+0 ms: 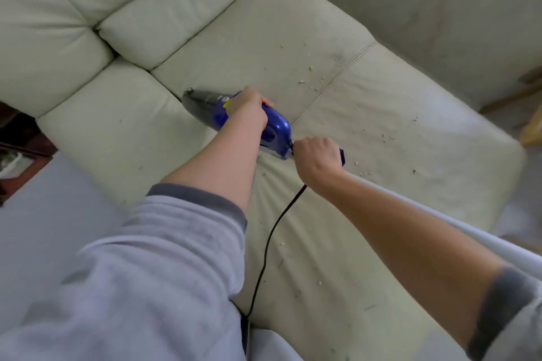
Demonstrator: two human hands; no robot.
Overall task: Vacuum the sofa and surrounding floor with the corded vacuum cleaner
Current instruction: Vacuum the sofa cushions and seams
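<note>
Two bare hands are working over one pale green sofa (366, 114), seen from the head camera. At the far left, one dark wooden piece of furniture (20, 155) is standing on the grey floor (52, 214) beside the sofa's edge. Moving right, two back cushions (102, 9) are leaning side by side, and two seat cushions are lying below them, meeting at a seam where the nozzle is pointing. One blue handheld vacuum cleaner (249, 123) is lying low on the seat, its dark clear nozzle end touching the gap between the seat cushions. The left hand (249, 108) is wrapping its fingers around the vacuum's handle, gripping it from above, with a grey sleeve (146, 272) pushed up the forearm. Just beside the vacuum's rear end, the right hand (316, 158) is curling closed around something dark blue at the point where the cord leaves the body; exactly what it is pinching I cannot tell. One black cord (269, 237) is trailing from there down across the seat toward the bottom of the view. Further right, many small pale crumbs (311, 79) are lying scattered over the seat, too many and too small to count. At the far right, light wooden legs (531, 123) are showing past the sofa's edge.
</note>
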